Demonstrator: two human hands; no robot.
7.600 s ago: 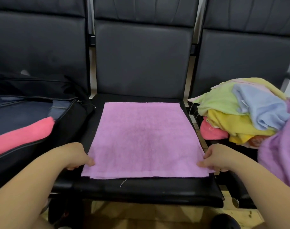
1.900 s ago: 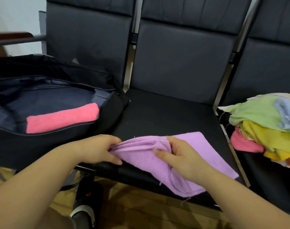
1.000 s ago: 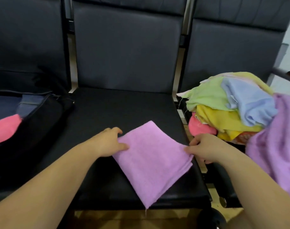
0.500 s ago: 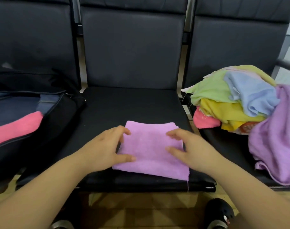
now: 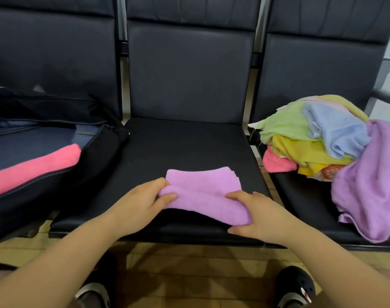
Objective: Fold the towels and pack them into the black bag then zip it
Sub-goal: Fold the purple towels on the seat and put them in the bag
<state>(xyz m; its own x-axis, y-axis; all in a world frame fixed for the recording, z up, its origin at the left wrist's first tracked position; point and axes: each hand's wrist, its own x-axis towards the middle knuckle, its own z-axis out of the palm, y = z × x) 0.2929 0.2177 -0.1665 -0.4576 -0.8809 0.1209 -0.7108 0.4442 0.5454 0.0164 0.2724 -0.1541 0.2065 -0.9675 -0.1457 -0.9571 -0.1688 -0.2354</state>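
A folded purple towel (image 5: 202, 190) lies at the front of the middle black seat (image 5: 185, 147). My left hand (image 5: 143, 198) pinches its near left edge, thumb on top, and lifts that edge off the seat. My right hand (image 5: 258, 214) grips the near right corner, fingers curled around the fold. The black bag (image 5: 94, 161) lies unzipped on the left seat with a folded pink towel (image 5: 32, 167) inside it. A heap of unfolded towels (image 5: 318, 138) in green, blue, yellow, pink and purple sits on the right seat.
A large loose purple towel (image 5: 371, 181) hangs over the front of the right seat. Black seat backs rise behind all three seats. My shoes (image 5: 296, 287) stand on the tiled floor below the seat edge.
Half a second ago both hands lay flat on the folded purple towel. Now they grip its near edge and raise it off the seat.
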